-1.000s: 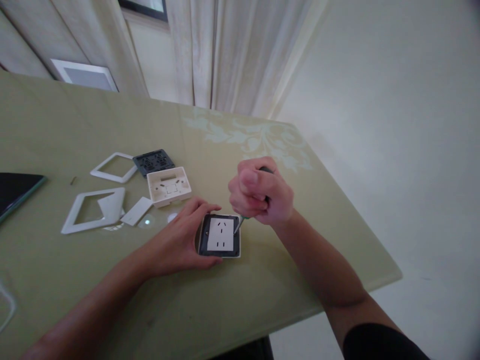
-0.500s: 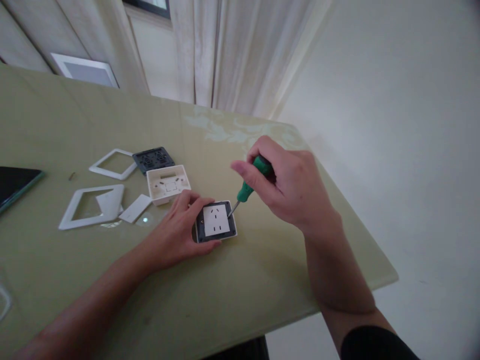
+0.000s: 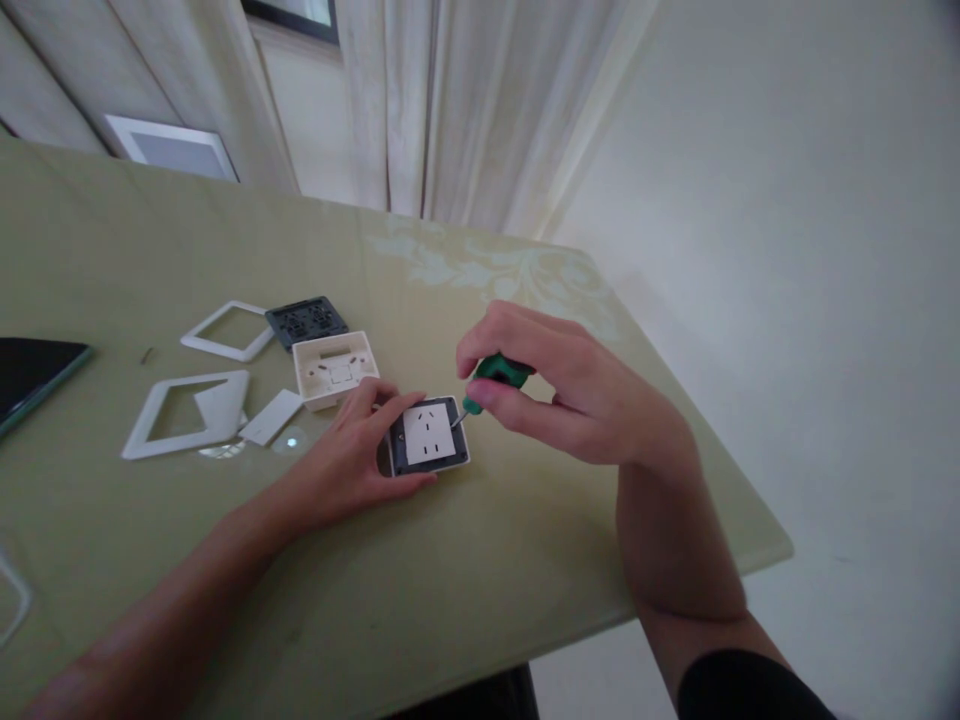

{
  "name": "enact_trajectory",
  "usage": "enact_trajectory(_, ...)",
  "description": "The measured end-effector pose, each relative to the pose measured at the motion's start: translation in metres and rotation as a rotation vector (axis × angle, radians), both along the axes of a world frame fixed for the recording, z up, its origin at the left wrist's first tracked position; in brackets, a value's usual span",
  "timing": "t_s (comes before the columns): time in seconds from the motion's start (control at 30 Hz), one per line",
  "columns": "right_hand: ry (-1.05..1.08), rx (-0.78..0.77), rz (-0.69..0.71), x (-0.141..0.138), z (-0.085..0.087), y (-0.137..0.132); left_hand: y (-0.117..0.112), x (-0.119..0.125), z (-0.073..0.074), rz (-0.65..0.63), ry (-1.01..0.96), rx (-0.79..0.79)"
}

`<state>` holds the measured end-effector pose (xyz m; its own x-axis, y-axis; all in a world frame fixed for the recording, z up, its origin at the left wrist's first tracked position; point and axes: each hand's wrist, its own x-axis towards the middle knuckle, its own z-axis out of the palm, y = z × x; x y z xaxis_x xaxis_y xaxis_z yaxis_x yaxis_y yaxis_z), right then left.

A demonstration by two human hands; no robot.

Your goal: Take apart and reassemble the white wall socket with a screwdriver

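My left hand [image 3: 367,445] grips a wall socket [image 3: 430,432] by its left side, thumb along the near edge and fingers at the far edge. The socket has a white slotted face in a dark frame, set on a white box. In my right hand [image 3: 562,385] is a screwdriver [image 3: 501,371] with a green and black handle, tilted to the right. Its tip meets the dark frame at the right side of the white face; any screw there is too small to make out.
Left of the socket lie an open white mounting box [image 3: 336,368], a dark socket back plate [image 3: 306,321], two white frames [image 3: 142,425] and a white flat plate [image 3: 271,416]. A dark flat device [image 3: 37,375] rests at the table's left. The table edge [image 3: 697,400] runs along the right.
My right hand has turned and lowered around the screwdriver, and the handle leans over more. The socket has shifted very slightly in view, still held by my left hand.
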<state>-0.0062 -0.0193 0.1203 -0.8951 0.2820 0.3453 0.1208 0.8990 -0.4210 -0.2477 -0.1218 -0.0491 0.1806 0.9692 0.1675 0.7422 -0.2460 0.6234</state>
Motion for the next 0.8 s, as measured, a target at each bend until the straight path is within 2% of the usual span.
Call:
enact_trajectory(0.03,-0.019,0.019,-0.04,-0.001,0.0,-0.002,0.0,0.0,0.0,0.0,-0.004,-0.004)
enact_trajectory(0.17,-0.095,0.139,-0.395,-0.004,0.003,-0.014,0.0,-0.001,0.0,-0.009,0.012,-0.002)
enact_trajectory(0.2,-0.108,0.142,-0.424,-0.005,0.004,-0.016,0.001,-0.001,-0.001,-0.01,0.017,0.003)
enact_trajectory(0.43,-0.173,0.091,-0.257,0.005,0.012,-0.01,0.002,-0.001,-0.001,0.0,0.028,-0.001)
enact_trajectory(0.5,-0.166,0.124,-0.297,0.004,0.01,-0.01,0.001,-0.001,-0.002,0.002,0.025,0.001)
enact_trajectory(0.6,-0.147,0.193,-0.465,-0.002,0.004,-0.011,0.001,-0.002,-0.002,0.003,0.032,0.002)
enact_trajectory(0.63,-0.144,0.194,-0.479,-0.004,0.003,-0.011,0.001,-0.002,-0.002,0.001,0.035,0.007)
enact_trajectory(0.67,-0.14,0.184,-0.45,-0.005,0.002,-0.011,0.001,-0.002,-0.003,-0.001,0.036,0.013)
enact_trajectory(0.77,-0.126,0.15,-0.226,-0.004,0.003,-0.013,0.001,-0.003,-0.004,-0.009,0.035,0.029)
enact_trajectory(0.8,-0.12,0.153,-0.191,-0.003,0.003,-0.014,0.001,-0.003,-0.005,-0.01,0.031,0.031)
